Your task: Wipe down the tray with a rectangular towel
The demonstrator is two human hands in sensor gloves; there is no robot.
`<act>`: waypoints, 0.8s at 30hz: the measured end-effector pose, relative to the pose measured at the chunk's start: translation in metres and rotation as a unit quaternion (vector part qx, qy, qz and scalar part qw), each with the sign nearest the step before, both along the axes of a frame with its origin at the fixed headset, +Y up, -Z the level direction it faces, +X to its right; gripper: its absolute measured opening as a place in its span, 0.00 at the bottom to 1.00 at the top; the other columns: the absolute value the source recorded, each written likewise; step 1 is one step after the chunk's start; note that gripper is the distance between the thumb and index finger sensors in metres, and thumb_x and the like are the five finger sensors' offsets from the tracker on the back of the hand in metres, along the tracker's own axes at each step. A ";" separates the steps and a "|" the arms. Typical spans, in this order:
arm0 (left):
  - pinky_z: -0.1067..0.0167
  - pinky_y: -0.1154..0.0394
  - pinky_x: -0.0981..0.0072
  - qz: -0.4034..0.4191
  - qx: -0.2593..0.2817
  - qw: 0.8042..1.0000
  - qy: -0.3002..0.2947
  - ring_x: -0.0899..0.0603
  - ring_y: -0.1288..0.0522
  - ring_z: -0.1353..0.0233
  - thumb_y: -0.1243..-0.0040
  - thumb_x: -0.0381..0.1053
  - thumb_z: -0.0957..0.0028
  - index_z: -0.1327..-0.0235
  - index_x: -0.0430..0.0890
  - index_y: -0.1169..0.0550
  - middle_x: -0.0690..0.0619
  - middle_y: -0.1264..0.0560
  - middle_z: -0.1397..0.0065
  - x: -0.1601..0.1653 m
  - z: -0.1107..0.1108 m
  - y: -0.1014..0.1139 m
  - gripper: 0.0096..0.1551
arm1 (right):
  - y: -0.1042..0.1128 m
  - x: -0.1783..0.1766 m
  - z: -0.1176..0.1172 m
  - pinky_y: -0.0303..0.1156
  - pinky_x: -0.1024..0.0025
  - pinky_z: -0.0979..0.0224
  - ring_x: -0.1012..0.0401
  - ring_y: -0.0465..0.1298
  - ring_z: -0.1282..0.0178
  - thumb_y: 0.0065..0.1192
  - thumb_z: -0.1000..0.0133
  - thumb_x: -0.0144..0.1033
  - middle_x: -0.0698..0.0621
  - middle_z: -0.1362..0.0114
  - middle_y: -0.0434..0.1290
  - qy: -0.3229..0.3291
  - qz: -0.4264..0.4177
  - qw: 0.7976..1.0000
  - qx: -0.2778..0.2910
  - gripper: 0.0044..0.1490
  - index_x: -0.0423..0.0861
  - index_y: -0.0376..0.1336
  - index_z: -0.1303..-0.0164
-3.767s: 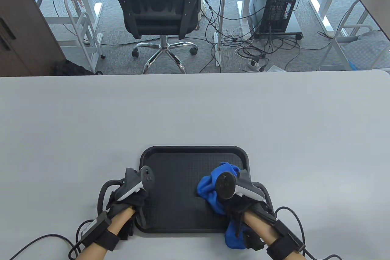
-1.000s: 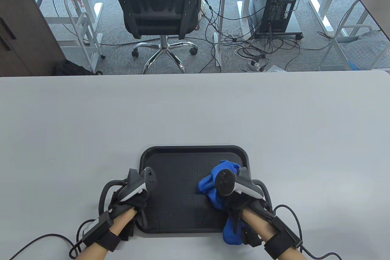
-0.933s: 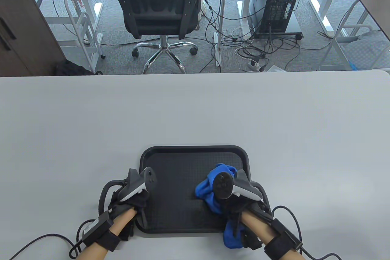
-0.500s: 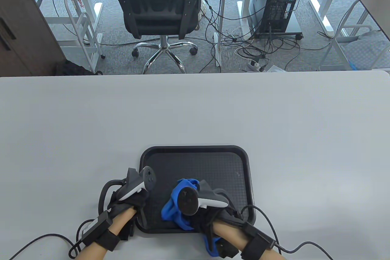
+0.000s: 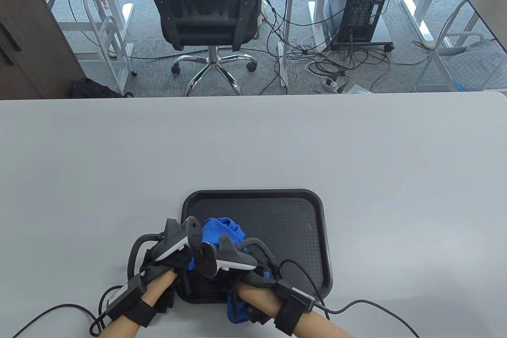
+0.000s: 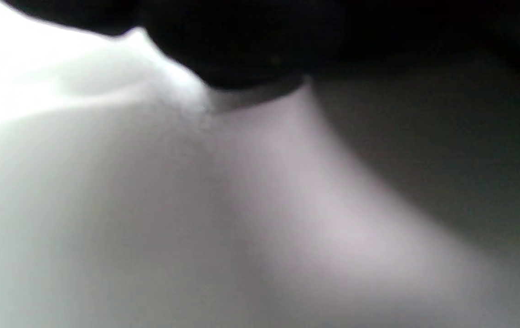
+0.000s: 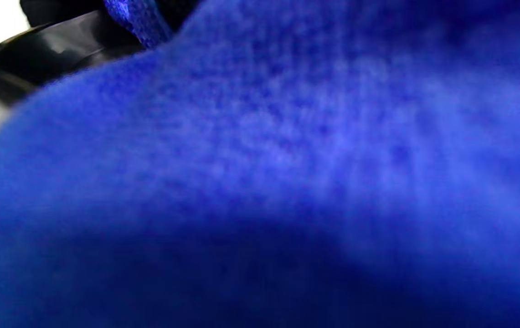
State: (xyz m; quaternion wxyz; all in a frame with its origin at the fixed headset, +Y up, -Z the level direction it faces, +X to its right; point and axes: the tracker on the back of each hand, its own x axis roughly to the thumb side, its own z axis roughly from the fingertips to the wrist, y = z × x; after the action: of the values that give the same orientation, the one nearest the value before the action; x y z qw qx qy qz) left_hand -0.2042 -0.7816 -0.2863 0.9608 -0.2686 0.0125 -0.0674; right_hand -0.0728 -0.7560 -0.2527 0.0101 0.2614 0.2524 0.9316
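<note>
A black tray lies on the white table near its front edge. My right hand grips a bunched blue towel and presses it on the tray's left front part, close against my left hand. One end of the towel hangs over the tray's front rim. The towel fills the right wrist view, with a bit of the tray rim at top left. My left hand holds the tray's left front rim; its fingers are mostly hidden under the tracker. The left wrist view is blurred.
The white table stretches far and to both sides of the tray. An office chair stands on the floor beyond the far edge. Glove cables trail along the table's front edge.
My right hand has swept the towel from the tray's right side across to its left front, ending beside my left hand. The left hand and tray have stayed put.
</note>
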 end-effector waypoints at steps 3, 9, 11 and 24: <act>0.72 0.19 0.54 -0.002 -0.001 1.000 -0.001 0.53 0.16 0.76 0.69 0.57 0.39 0.28 0.26 0.53 0.62 0.19 0.78 0.000 0.000 0.000 0.42 | 0.000 -0.003 -0.019 0.72 0.54 0.42 0.37 0.67 0.43 0.63 0.46 0.28 0.27 0.35 0.59 -0.029 0.002 1.000 0.003 0.34 0.39 0.52 0.33; 0.72 0.19 0.54 -0.004 0.005 1.000 -0.007 0.53 0.16 0.77 0.68 0.57 0.39 0.28 0.25 0.52 0.62 0.19 0.79 0.000 0.001 -0.001 0.42 | 0.001 0.004 -0.055 0.72 0.53 0.42 0.36 0.67 0.43 0.62 0.45 0.28 0.27 0.34 0.59 -0.102 0.016 0.995 -0.004 0.34 0.39 0.51 0.32; 0.72 0.19 0.54 -0.003 0.005 1.000 -0.007 0.53 0.16 0.77 0.68 0.57 0.39 0.28 0.25 0.52 0.62 0.19 0.79 0.000 0.001 -0.001 0.42 | 0.001 0.011 -0.064 0.72 0.53 0.42 0.36 0.67 0.43 0.62 0.45 0.28 0.27 0.34 0.59 -0.127 0.014 0.992 -0.013 0.34 0.40 0.51 0.32; 0.74 0.19 0.54 -0.006 0.013 1.000 -0.010 0.53 0.16 0.78 0.68 0.56 0.39 0.28 0.25 0.51 0.62 0.19 0.79 0.001 0.001 -0.001 0.42 | 0.002 0.086 -0.095 0.72 0.55 0.42 0.38 0.67 0.43 0.62 0.45 0.29 0.28 0.35 0.60 -0.233 -0.004 0.972 -0.031 0.33 0.41 0.51 0.32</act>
State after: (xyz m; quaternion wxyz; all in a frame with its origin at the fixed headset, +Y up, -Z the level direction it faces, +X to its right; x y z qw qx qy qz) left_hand -0.2033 -0.7827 -0.2857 0.9639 -0.2551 0.0050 -0.0756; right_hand 0.0133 -0.7543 -0.3473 0.0809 0.0374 0.2703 0.9586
